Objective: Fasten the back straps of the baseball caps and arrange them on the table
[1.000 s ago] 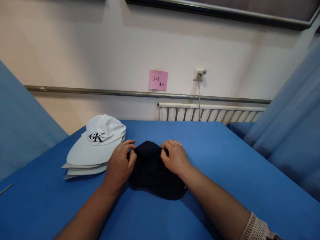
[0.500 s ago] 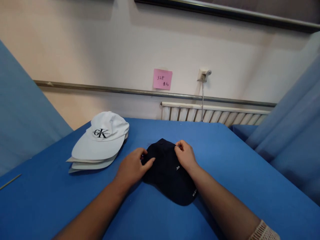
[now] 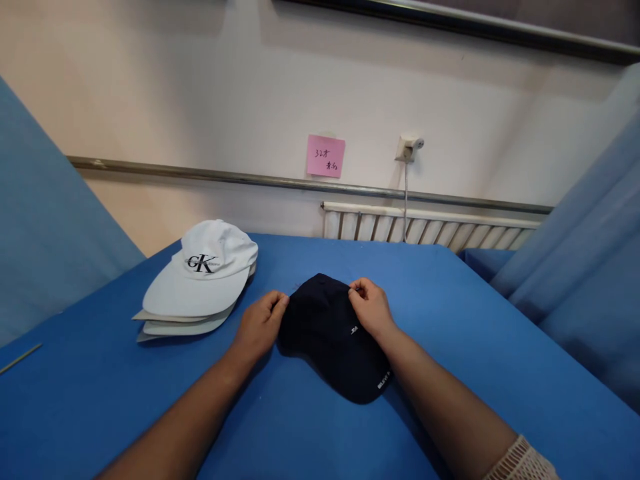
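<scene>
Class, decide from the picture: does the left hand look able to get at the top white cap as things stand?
Probably yes: nothing visible stands between the left hand and the white cap beside it, though its fingers would likely have to release the dark cap first.

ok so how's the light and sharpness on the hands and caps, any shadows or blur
In the head view, light is soft, without strong glare; the left hand and right hand show no obvious blur; the dark cap is nearly black, losing fabric detail; the white cap keeps clear lettering; a soft shadow lies on the table beside the right forearm.
</scene>
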Demonstrator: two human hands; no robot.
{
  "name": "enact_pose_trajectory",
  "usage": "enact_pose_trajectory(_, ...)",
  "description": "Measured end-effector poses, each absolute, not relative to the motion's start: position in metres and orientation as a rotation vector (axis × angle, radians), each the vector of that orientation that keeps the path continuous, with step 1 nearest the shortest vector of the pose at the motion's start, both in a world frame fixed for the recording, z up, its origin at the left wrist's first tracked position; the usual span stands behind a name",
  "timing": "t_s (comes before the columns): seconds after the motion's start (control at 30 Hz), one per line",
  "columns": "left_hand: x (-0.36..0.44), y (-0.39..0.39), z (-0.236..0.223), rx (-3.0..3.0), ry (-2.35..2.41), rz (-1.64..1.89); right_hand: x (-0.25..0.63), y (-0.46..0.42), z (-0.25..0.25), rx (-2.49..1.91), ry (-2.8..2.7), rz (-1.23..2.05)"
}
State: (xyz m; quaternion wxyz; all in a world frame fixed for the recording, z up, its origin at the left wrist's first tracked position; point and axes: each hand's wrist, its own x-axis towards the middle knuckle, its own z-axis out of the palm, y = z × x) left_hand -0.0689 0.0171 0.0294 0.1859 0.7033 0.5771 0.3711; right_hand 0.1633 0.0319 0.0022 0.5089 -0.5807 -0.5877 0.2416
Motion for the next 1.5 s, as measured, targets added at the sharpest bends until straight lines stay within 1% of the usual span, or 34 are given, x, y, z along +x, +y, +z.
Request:
enact_pose_trajectory(0.23, -0.067, 0.010, 0.031, 2.063, 1.584, 1.068, 0.167, 0.034, 0.003, -1.328, -1.378, 0.574)
enact_pose_trajectory(0.4, -0.066, 0.015, 0.028, 2.048, 1.584, 1.219, 0.169, 0.032, 0.012, -1.160, -1.344, 0.607)
enact_pose_trajectory(0.47, -0.066, 0.018, 0.024, 2.019, 1.615, 1.226, 0.172, 0.033, 0.014, -1.144, -1.323, 0.623)
enact_pose_trajectory(0.57, -0.068, 0.022, 0.021, 1.954, 1.696, 1.135, 0.180, 0.036, 0.008, -1.201, -1.257, 0.634)
enact_pose_trajectory(0.67, -0.069, 0.021, 0.025, 1.894, 1.777, 1.052, 0.195, 0.034, -0.010, -1.309, -1.183, 0.656)
enact_pose_trajectory(0.83, -0.066, 0.009, 0.036, 1.979, 1.789, 1.133, 0.222, 0.013, -0.043, -1.496, -1.125, 0.688)
enact_pose_trajectory(0.9, -0.060, 0.003, 0.037, 2.032, 1.732, 1.100, 0.227, 0.005, -0.050, -1.532, -1.130, 0.716)
enact_pose_trajectory(1.0, -0.047, -0.004, 0.034, 2.097, 1.645, 0.974, 0.225, -0.002, -0.052, -1.533, -1.206, 0.718)
enact_pose_trajectory(1.13, -0.023, -0.009, 0.031, 2.168, 1.689, 0.822, 0.214, -0.007, -0.046, -1.469, -1.377, 0.586)
enact_pose_trajectory(1.2, -0.014, -0.009, 0.030, 2.191, 1.686, 0.808, 0.209, -0.010, -0.044, -1.452, -1.429, 0.546)
enact_pose_trajectory(1.3, -0.008, -0.009, 0.030, 2.189, 1.635, 0.917, 0.207, -0.012, -0.042, -1.513, -1.475, 0.527)
enact_pose_trajectory(1.4, -0.012, -0.010, 0.030, 2.138, 1.592, 1.089, 0.212, -0.012, -0.039, -1.680, -1.536, 0.495)
enact_pose_trajectory(1.5, -0.019, -0.010, 0.028, 2.101, 1.567, 1.159, 0.219, -0.015, -0.030, -1.860, -1.632, 0.459)
